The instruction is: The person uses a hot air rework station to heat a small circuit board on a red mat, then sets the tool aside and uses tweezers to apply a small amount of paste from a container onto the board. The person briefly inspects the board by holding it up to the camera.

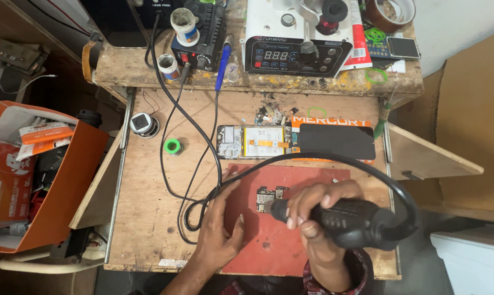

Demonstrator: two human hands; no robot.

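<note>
Here, two hands — right hand (312,210) gripping one hot-air handle (356,221), left hand (222,226) flat, loose beside one circuit board (270,198).

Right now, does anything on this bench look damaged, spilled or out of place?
Small debris lies scattered above the opened phone, whose screen lies detached beside it. The bench edge is worn and stained.
</note>
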